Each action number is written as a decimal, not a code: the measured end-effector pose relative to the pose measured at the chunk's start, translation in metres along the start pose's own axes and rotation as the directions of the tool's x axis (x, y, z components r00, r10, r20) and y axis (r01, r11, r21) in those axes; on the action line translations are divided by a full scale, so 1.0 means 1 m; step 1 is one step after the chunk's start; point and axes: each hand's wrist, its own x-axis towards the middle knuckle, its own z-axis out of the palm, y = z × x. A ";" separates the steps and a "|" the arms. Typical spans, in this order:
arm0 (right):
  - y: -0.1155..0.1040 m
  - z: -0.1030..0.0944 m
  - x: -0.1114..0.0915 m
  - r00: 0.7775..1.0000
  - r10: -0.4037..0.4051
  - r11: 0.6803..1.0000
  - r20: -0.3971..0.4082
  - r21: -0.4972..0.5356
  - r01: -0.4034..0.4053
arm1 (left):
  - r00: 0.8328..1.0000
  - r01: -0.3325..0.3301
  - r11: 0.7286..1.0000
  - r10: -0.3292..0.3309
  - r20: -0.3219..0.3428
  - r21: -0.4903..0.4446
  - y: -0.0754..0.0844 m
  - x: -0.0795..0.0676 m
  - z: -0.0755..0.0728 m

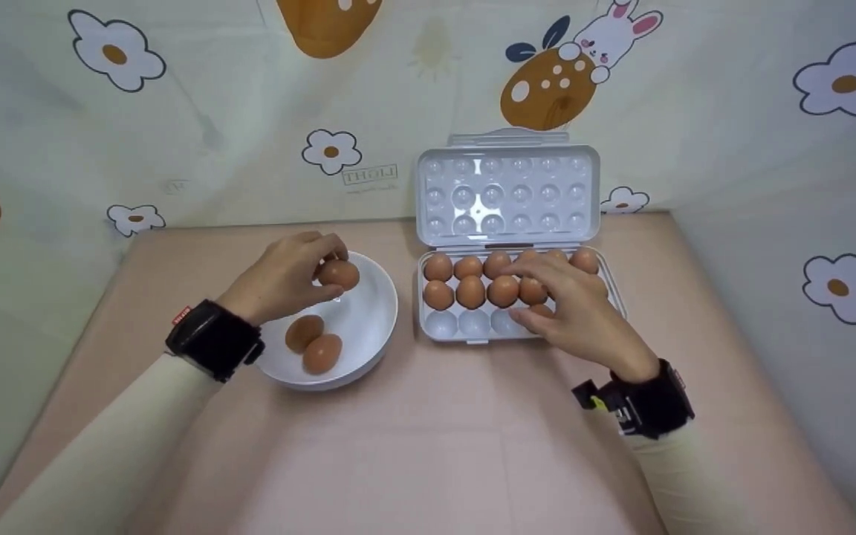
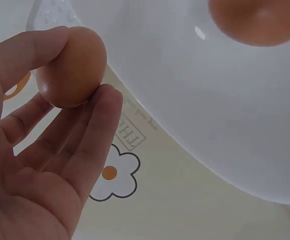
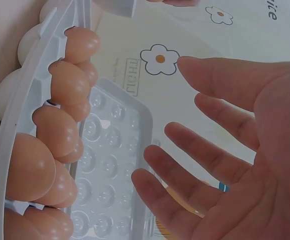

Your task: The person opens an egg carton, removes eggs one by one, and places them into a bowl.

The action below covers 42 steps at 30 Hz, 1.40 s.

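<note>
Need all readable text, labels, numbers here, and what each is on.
"LIGHT", boxed and mirrored: cream floral cloth backdrop.
"ice", sideways, preceding letter unclear: same backdrop, right wrist view.
Small line under the box and faint mark farther left: unreadable.
Red tags on the black wrist-worn straps: too small to read.
No numbers readable.

Dimmish, soft light; glare on carton lid (image 1: 508,195), faint shadows on tbl (image 1: 443,461) — wrist pics greyer, bit soft, w/ small glint on bowl (image 2: 185,100) in L one.
</note>
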 end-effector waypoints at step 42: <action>0.006 0.004 -0.003 0.996 -0.045 0.999 0.073 -0.001 0.045 | 0.950 0.046 0.978 -0.106 0.292 0.205 -0.015 0.010 0.020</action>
